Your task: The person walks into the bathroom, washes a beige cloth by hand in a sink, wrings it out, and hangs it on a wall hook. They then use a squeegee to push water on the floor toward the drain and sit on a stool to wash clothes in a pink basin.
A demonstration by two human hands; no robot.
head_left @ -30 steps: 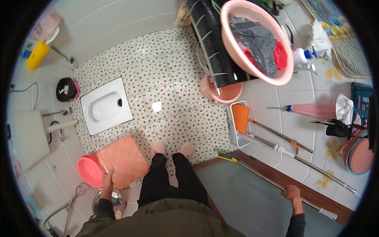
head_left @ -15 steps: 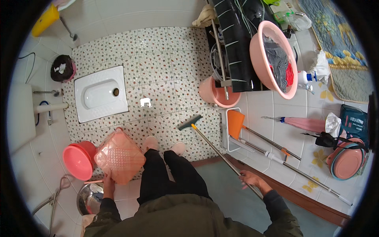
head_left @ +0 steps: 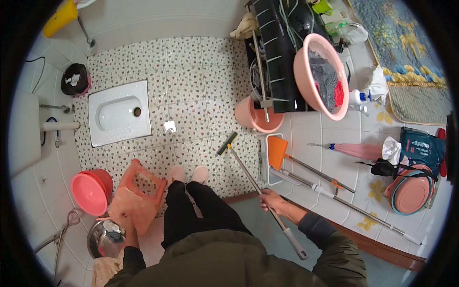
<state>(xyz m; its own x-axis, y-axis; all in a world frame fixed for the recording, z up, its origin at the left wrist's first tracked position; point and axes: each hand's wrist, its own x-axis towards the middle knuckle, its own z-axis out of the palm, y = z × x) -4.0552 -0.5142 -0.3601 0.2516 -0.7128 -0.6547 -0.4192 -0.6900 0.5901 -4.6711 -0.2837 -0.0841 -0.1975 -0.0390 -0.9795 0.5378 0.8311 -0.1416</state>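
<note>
In my right hand point(head_left: 273, 201) is the metal pole of a long-handled floor brush point(head_left: 245, 168), with my fingers closed round it. Its narrow dark green head rests on the speckled tiles, and its grey grip end sticks out behind my hand. My left hand point(head_left: 127, 223) grips a pink plastic stool point(head_left: 142, 206), which is tilted with its legs towards the far side. Part of that hand's fingers is hidden. Close beside it sits a steel basin point(head_left: 98, 241) with a dark cloth inside. Red buckets point(head_left: 89, 193) stand left of the stool.
A white squat toilet point(head_left: 143, 134) is set in the floor at the left, with a small bin point(head_left: 75, 91) beyond. An orange dustpan point(head_left: 276, 152) and poles lean at the right. A pink basin of laundry point(head_left: 302, 76) stands above a pink bucket point(head_left: 246, 117).
The stool has turned in my left hand, from its flat seat facing up to its legs showing. My right hand has moved up the brush pole, and the grey grip end has come into view.
</note>
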